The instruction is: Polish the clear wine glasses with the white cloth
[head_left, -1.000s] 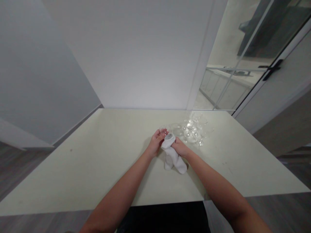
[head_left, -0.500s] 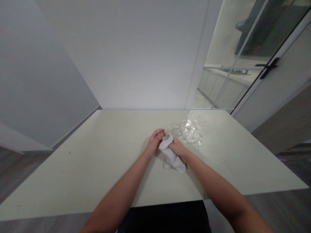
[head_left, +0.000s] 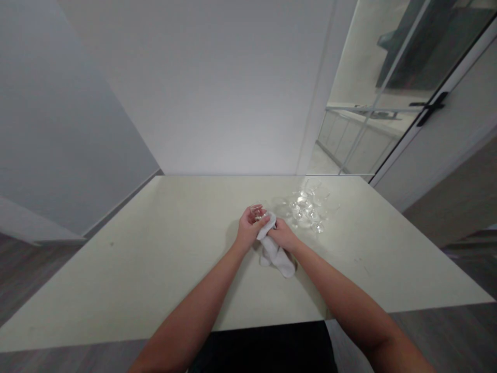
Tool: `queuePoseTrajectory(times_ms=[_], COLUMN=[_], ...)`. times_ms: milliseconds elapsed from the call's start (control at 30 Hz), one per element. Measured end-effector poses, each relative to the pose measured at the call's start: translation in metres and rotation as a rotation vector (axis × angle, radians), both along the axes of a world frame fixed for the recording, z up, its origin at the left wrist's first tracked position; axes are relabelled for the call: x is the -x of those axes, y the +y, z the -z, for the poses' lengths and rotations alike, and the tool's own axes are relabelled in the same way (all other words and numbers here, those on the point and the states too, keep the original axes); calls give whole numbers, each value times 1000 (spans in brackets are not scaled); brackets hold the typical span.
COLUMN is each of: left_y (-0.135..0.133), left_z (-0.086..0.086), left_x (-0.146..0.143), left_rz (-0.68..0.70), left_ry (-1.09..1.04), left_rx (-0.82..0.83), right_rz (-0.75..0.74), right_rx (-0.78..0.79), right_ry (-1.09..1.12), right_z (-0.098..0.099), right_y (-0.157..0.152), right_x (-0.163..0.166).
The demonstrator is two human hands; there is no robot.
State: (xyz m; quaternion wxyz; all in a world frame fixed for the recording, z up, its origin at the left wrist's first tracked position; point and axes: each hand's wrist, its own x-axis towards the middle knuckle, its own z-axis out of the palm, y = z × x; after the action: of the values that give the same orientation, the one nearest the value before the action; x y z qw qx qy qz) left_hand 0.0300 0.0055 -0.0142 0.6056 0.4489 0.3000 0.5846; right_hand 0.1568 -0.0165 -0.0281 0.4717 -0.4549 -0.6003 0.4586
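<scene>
My left hand (head_left: pixel 248 228) is closed around a small clear cup-like piece (head_left: pixel 256 210), its rim showing above the fingers. The left thumb also presses on the near edge of a white sock (head_left: pixel 274 251). My right hand (head_left: pixel 284 235) grips the sock's cuff from the right, with some fingers hidden in or behind the fabric. Below both hands the rest of the sock hangs down to the table, crumpled. Clear piece and cuff are close together; whether they touch is hard to see.
A cluster of several clear, shiny pieces (head_left: pixel 306 207), some with thin stems, lies on the pale table (head_left: pixel 155 269) right of my hands. The white wall panel (head_left: pixel 233 103) stands at the table's back edge. A glass door with a black handle (head_left: pixel 430 109) is at the right.
My left hand has shifted slightly right, and its thumb now lies over the sock's cuff. The cuff's grey opening, visible before, is now mostly covered.
</scene>
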Motion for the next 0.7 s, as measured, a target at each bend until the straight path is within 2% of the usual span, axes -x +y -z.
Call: queuePoseTrajectory(times_ms=[67, 167, 267, 367, 567, 700], left_y=[-2, -4, -5, -4, 0, 5], left_z=[-2, -4, -4, -3, -2, 2], left_x=[0, 5, 8, 6, 0, 2], left_rz=[47, 218, 289, 239, -36, -56], left_ry=[-41, -112, -128, -103, 59, 39], left_rx=[37, 79, 71, 72, 156, 206], right_rz=[-23, -112, -125, -79, -20, -19], right_rx=[45, 179, 214, 188, 82, 96], right_ry=[60, 165, 189, 148, 52, 93], right_z=[-2, -4, -4, 0, 8, 3], right_y=[-2, -7, -10, -8, -1, -1], right_x=[0, 0, 1, 2, 5, 4])
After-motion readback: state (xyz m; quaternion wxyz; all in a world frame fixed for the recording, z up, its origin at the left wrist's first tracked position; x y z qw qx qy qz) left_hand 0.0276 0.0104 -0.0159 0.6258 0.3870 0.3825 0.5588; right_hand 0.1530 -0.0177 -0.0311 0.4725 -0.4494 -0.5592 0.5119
